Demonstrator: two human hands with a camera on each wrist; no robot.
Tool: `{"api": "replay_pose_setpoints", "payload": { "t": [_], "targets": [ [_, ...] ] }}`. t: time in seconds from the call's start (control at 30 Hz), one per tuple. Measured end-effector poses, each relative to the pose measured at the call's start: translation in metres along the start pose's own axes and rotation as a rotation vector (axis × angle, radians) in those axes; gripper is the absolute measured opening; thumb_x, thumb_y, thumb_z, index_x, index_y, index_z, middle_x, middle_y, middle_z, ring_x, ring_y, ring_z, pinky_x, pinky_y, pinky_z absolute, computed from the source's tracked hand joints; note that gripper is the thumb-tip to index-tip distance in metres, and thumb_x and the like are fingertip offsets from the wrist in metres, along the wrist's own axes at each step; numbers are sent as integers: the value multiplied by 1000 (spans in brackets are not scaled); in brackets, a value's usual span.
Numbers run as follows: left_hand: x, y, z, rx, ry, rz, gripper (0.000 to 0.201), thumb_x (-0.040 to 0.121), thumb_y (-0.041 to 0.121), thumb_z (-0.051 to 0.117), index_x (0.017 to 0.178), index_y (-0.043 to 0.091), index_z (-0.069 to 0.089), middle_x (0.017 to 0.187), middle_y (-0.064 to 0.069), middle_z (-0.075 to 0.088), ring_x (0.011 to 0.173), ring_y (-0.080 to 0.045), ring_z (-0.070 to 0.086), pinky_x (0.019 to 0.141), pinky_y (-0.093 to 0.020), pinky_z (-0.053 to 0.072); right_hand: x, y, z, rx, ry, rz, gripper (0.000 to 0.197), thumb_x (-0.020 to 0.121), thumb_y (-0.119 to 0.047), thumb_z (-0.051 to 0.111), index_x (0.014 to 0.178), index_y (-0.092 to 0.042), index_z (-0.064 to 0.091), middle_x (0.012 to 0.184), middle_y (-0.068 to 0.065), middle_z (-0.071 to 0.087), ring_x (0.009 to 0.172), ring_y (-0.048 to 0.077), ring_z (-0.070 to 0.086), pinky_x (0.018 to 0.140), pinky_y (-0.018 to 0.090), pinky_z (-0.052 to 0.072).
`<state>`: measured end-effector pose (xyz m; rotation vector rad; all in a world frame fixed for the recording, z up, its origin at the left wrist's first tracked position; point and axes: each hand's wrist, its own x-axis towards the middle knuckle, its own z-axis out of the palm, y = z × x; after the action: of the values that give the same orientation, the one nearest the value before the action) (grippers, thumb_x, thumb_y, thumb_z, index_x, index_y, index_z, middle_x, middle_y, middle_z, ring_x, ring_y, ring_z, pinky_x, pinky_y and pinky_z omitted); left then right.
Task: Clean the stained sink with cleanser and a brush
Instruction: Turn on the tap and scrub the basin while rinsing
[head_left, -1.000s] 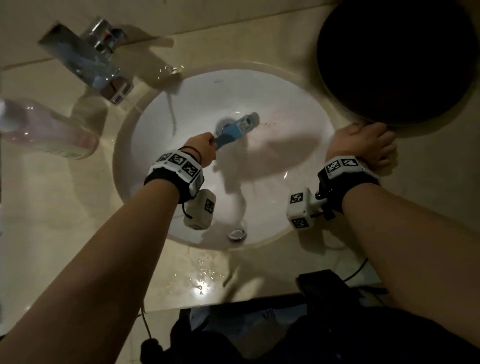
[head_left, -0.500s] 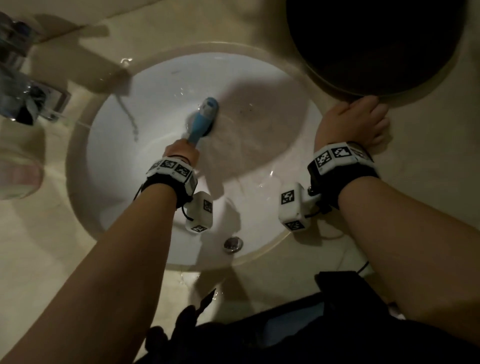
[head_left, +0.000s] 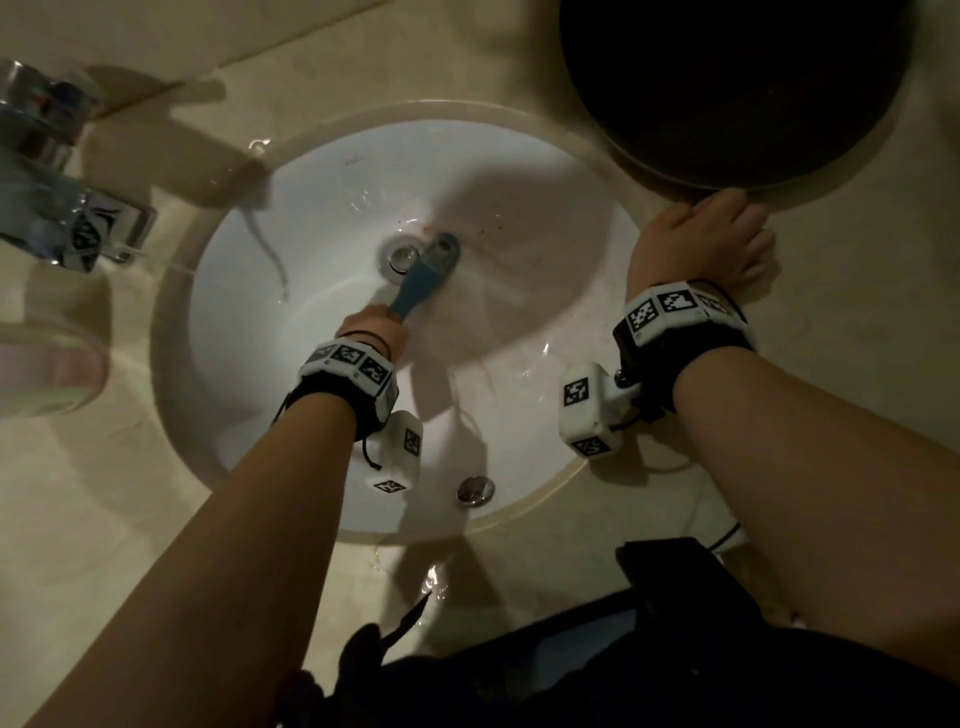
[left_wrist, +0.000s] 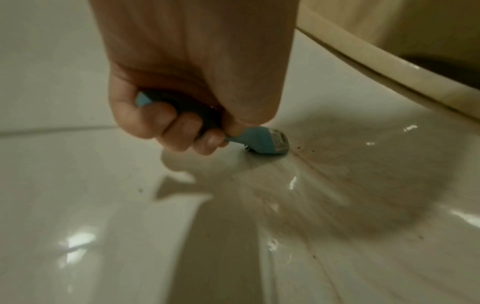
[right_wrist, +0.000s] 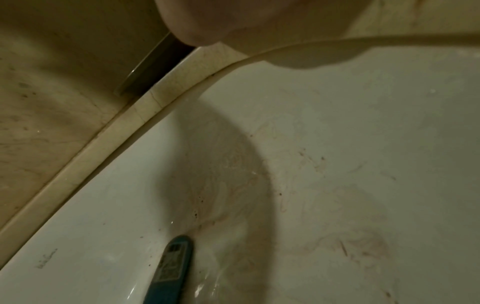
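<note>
My left hand (head_left: 376, 330) fists the brush (head_left: 428, 270); handle axis runs up-right, head at frame centre beside the drain (head_left: 402, 256); stains (right_wrist: 358, 246) lie rightward.

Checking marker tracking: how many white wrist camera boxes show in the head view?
2. One white camera box hangs under the left wrist, over the sink bowl's near side. The other camera box juts from the right wrist, over the bowl's right edge. None appear hidden.

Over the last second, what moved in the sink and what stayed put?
The left hand swept the brush across the bottom of the sink: its head went from beside the drain out over the stained patch, then back beside the drain. Its fingers kept their grip. The right hand stayed resting on the counter.
</note>
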<state>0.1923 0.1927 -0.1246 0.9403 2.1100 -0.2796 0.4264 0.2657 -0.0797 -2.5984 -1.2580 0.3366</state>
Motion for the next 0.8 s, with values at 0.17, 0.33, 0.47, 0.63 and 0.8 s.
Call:
{"api": "replay_pose_setpoints", "payload": {
  "t": [0.17, 0.33, 0.47, 0.63, 0.8],
  "targets": [
    [0, -4, -4, -179, -82, -2, 26, 97, 15, 35, 111, 8, 57, 96, -16, 62, 81, -31, 62, 71, -37, 53, -1, 0, -2, 4, -14, 3, 32, 89, -26, 37, 115, -11, 49, 130, 10, 45, 123, 27, 38, 95, 38, 27],
    [-14, -6, 11, -6, -267, 115, 25, 98, 16, 34, 89, 12, 57, 75, -6, 55, 61, -21, 49, 56, -22, 38, -2, 0, -4, 1, -15, -13, 34, 90, -24, 36, 118, -10, 48, 130, 11, 46, 122, 27, 39, 95, 38, 27],
    [-6, -18, 9, 129, -66, 60, 35, 98, 21, 36, 128, 11, 51, 123, -16, 57, 111, -32, 55, 90, -34, 42, -3, 1, -3, -3, -8, -19, 34, 90, -25, 35, 118, -10, 48, 130, 11, 46, 122, 27, 39, 94, 38, 27],
    [-2, -19, -7, 55, -23, 2, 32, 97, 17, 36, 123, 7, 51, 117, -19, 59, 106, -34, 59, 83, -35, 48, -3, 1, -2, -1, -3, -29, 34, 90, -24, 34, 117, -10, 48, 129, 11, 46, 121, 28, 40, 93, 38, 28],
    [-15, 2, -3, -20, -265, 185, 22, 99, 15, 35, 84, 12, 51, 65, -3, 47, 50, -16, 40, 42, -17, 35, -3, 2, -2, 12, -11, -24, 34, 90, -24, 35, 117, -9, 48, 129, 11, 46, 121, 27, 40, 93, 38, 29]
  ]
}}
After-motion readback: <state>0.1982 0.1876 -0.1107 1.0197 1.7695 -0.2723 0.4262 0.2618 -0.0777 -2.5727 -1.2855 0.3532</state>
